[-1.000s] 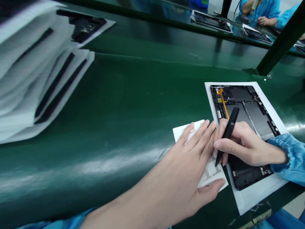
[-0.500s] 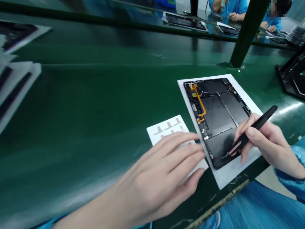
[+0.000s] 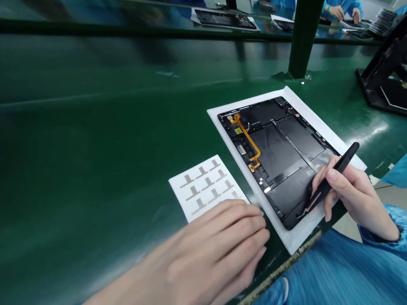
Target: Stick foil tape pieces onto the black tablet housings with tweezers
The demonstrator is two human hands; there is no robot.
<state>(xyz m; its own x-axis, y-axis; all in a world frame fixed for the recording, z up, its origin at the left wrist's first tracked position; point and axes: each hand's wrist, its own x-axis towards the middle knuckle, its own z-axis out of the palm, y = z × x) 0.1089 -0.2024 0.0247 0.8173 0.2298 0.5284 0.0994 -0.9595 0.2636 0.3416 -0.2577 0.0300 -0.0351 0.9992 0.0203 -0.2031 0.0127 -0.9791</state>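
An opened tablet [image 3: 280, 152], back cover off, lies on a white sheet [image 3: 295, 99] on the green bench [image 3: 95, 140]. An orange flex cable [image 3: 248, 140] runs down its left side. My right hand [image 3: 352, 190] is closed around black tweezers [image 3: 330, 180], whose tips touch the tablet's near corner. To the tablet's left lies a white sticker sheet [image 3: 206, 186] with several grey T-shaped stickers. My left hand [image 3: 216, 250] lies flat, fingers stretched out, over the near end of that sheet and holds nothing.
A dark green post [image 3: 302, 38] stands behind the tablet. A black stand [image 3: 381, 76] is at the right. Across the far bench lie more tablets on sheets [image 3: 222, 19], with other people's hands [image 3: 345, 12] in blue sleeves at work there. The bench edge runs just below my hands.
The view has swung right; the stacks at left have left the frame. My right hand carried the tweezers from the sticker sheet to the tablet's near corner. My left hand slid back, uncovering more stickers.
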